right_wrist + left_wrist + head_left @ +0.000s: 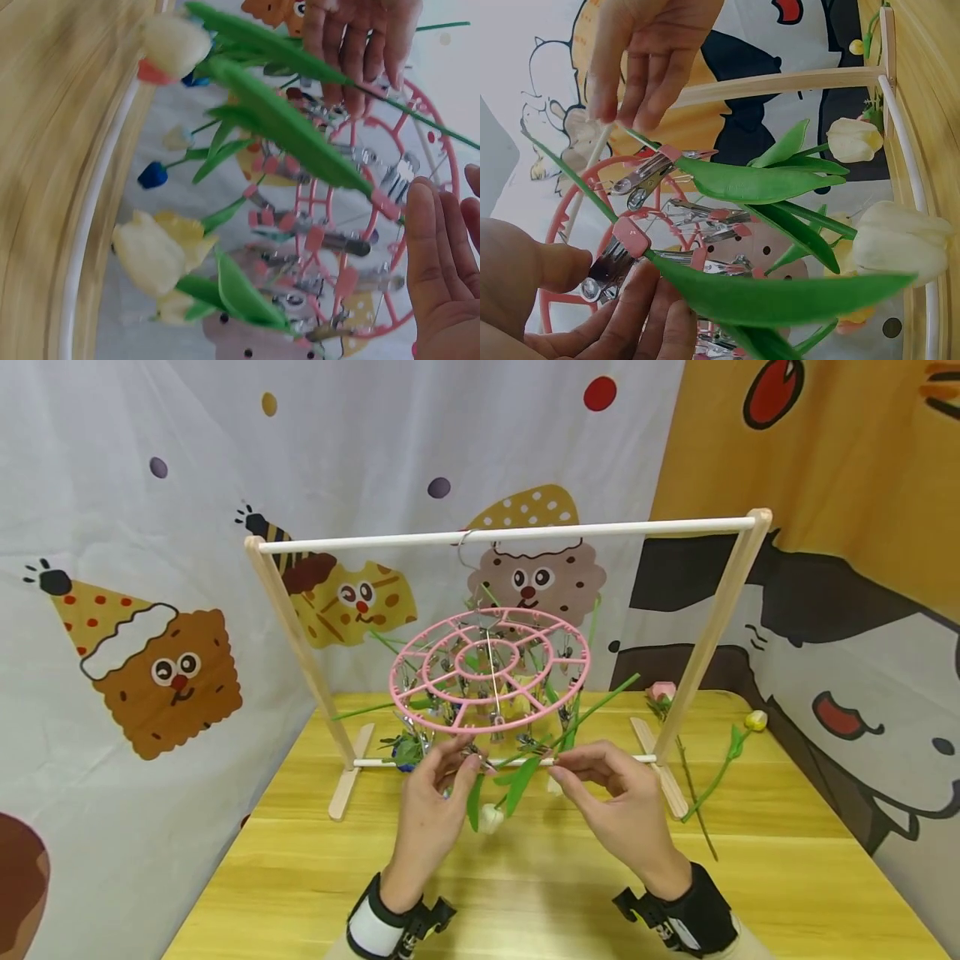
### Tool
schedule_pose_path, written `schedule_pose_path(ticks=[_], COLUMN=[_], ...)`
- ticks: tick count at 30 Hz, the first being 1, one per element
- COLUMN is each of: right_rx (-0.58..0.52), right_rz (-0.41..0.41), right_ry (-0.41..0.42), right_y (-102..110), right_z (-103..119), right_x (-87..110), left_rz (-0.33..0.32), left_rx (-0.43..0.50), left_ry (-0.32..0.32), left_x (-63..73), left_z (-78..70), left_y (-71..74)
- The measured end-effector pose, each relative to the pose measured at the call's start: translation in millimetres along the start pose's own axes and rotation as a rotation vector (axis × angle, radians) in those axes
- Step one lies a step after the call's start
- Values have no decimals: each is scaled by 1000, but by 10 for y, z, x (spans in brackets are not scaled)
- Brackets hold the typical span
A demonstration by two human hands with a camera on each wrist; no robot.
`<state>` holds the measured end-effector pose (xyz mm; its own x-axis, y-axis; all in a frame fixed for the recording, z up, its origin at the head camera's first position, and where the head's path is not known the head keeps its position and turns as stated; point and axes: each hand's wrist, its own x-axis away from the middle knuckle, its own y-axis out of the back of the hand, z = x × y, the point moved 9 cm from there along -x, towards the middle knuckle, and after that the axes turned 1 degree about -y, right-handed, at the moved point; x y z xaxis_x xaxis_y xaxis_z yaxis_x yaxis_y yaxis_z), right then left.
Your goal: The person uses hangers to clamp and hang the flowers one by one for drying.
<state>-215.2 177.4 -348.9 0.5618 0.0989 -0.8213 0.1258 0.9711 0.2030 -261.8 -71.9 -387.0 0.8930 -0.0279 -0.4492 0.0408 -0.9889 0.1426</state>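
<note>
My left hand (437, 810) pinches a metal clip with pink tips (631, 237) between thumb and fingers. That clip grips the green stem of a white tulip (900, 244), which hangs head down with long leaves (802, 300). To the right, my right hand (618, 802) has its thumb and fingertips around the stem end of a second white tulip (855, 139), just beside another pink-tipped clip (671, 153). Above both hands hangs a round pink drying rack (491, 702) with several clips, some bearing flowers.
A wooden stand (300, 635) with a white top bar (600, 529) carries the rack by a hook (463, 550). On the wooden table (525, 893), a pink rose (663, 692) and a yellow tulip (755, 721) lie at the right. A blue flower (406, 753) hangs at the left.
</note>
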Motion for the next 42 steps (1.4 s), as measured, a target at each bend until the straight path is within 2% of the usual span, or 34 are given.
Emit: schedule_pose_path(ticks=[10, 16, 23, 30, 34, 42], right_rx=[188, 326, 408, 610, 689, 826], right_rz=[33, 46, 44, 72, 109, 311], right_ry=[-105, -134, -120, -186, -270, -623], right_y=[317, 458, 583, 841, 1072, 1552], right_z=[-254, -369, -423, -633, -866, -1452], right_x=[191, 271, 311, 365, 427, 707], left_rz=[-25, -35, -50, -63, -77, -87], left_rx=[-17, -22, -17, -48, -71, -77], left_ry=[-37, -56, -36, -8, 3, 6], left_x=[-16, -28, -57, -95, -106, -126], left_z=[0, 10, 53, 94, 105, 126], left_y=[68, 129, 213, 284, 329, 381])
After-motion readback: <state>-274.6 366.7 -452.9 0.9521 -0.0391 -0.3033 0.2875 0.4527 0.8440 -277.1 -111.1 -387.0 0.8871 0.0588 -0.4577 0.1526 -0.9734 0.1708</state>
